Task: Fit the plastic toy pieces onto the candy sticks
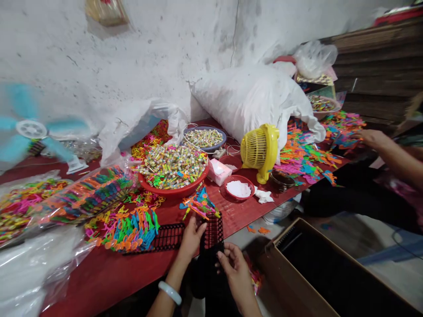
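- Rough whitewashed wall backs a long red tabletop crowded with bright plastic bits.
- Left hand, wrist ringed by a pale bangle, rests at the tabletop's near edge with fingers curled onto a black plastic grid rack, gripping its left side.
- Right hand sits just below the tabletop edge, thumb and fingers pinched on the lower end of the same rack, which tilts off the edge toward the person.
- Another black grid strip lies flat just left of the left hand, touching a heap of orange, green and blue plastic pieces.
- A small cluster of coloured pieces lies just beyond the rack.
- Farther back stands a red bowl heaped with small wrapped sweets, and behind it a blue-grey bowl with more.
- A yellow mini fan stands near the middle, beside a small red dish of white stuff.
- A big white sack leans on the wall.
- At right, another person's hand reaches onto a spread of coloured pieces.
- An open cardboard box sits on the floor at lower right.
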`<state>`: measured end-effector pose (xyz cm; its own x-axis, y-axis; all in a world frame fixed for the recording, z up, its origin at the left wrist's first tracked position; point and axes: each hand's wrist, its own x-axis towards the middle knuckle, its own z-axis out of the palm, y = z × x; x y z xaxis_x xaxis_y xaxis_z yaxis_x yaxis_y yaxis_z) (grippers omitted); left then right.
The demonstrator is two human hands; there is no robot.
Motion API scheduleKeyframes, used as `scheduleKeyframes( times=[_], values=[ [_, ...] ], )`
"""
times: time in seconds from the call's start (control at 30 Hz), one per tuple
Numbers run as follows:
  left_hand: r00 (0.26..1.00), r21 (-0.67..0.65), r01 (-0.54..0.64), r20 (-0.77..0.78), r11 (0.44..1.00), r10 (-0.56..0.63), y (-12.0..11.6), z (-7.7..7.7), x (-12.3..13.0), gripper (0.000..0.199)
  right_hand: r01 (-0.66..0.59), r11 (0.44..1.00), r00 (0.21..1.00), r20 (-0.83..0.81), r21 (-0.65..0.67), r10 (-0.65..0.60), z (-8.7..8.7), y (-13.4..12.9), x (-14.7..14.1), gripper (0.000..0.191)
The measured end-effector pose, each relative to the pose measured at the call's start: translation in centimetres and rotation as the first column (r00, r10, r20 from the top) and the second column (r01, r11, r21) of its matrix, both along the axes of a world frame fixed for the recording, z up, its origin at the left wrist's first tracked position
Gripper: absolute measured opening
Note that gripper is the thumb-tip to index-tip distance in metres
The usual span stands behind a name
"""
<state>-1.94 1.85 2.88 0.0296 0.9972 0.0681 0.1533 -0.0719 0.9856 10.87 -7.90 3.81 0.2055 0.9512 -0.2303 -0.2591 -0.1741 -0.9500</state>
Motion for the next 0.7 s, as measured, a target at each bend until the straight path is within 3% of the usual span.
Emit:
scheduleKeyframes(
  times=[0.1, 0.27, 0.4, 0.7],
  values=[
    [0.965, -0.070, 0.094, 0.251, 0.993, -0.074, -0.6, 0.9, 0.2, 0.053, 0.006, 1.000, 1.000, 0.010, 0.027, -0.006, -0.4, -0.7, -1.0, 0.048],
    [0.926, -0.097, 0.123, 0.370, 0.988, -0.079, -1.4, 2.2, 0.7, 0.062, 0.054, 0.996, 0.998, 0.039, 0.075, -0.057, -1.6, -1.7, -3.1, 0.046],
    [0.914, -0.108, 0.129, 0.397, 0.986, -0.077, -1.8, 3.1, 0.9, 0.069, 0.061, 0.995, 0.995, 0.073, 0.080, -0.067, -2.1, -2.2, -4.2, 0.046],
    [0.934, -0.197, 0.125, 0.353, 0.972, -0.049, -2.2, 3.8, 1.2, 0.061, 0.053, 0.993, 0.990, 0.122, 0.103, -0.065, -1.7, -2.4, -5.2, 0.044]
  ],
)
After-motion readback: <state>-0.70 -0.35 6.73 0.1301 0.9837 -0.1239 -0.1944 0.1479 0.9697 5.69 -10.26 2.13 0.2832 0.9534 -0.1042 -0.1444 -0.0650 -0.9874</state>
